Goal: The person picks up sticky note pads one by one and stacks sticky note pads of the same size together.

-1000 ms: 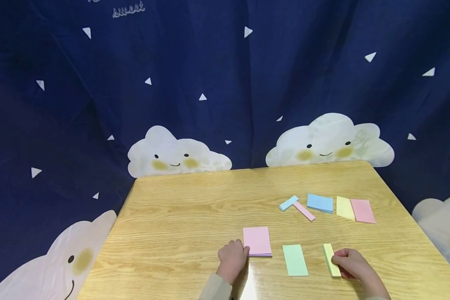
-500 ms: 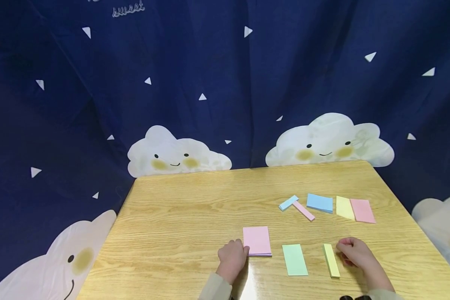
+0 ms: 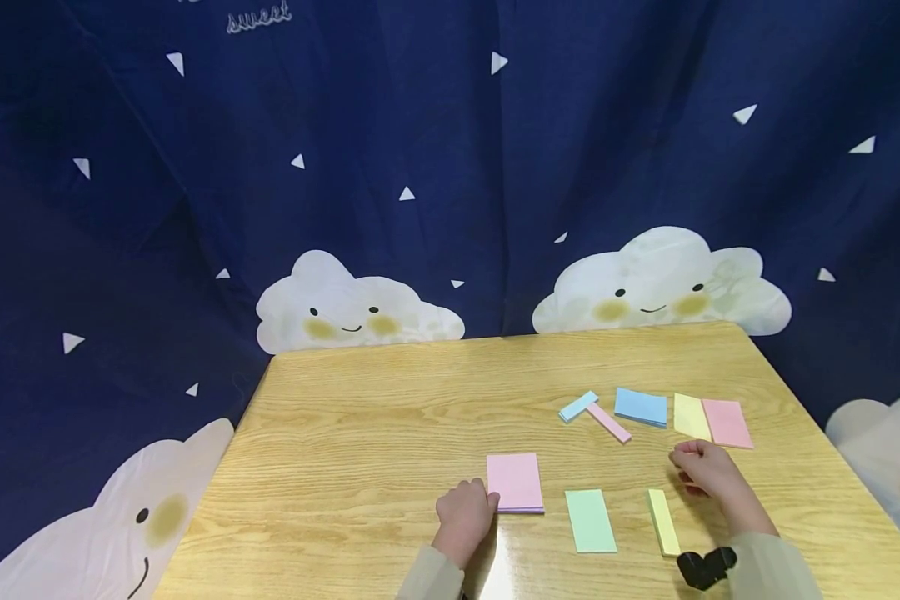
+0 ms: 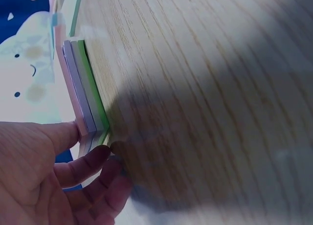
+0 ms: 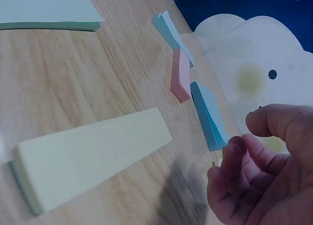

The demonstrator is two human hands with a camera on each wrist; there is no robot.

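Note:
My left hand (image 3: 467,512) rests on the table at the left side of a stack of square sticky notes (image 3: 514,482), pink on top. In the left wrist view the thumb and index finger pinch the near corner of that stack (image 4: 87,88), whose edge shows pink, purple, grey and green layers. My right hand (image 3: 712,473) hovers over the table with fingers loosely bent and nothing between them. Just below it lies a narrow yellow sticky note pad (image 3: 663,523), large in the right wrist view. Between the hands lies a pale green sticky note pad (image 3: 591,521).
Farther back lie a narrow light blue pad (image 3: 577,406) touching a narrow pink pad (image 3: 608,422), a blue pad (image 3: 641,407), a yellow pad (image 3: 692,416) and a pink pad (image 3: 727,422). A dark blue curtain (image 3: 420,125) with clouds hangs behind the wooden table (image 3: 330,467).
My right hand has let go of the narrow yellow pad and moved away from it, toward the back of the table. The left hand stays at the square stack.

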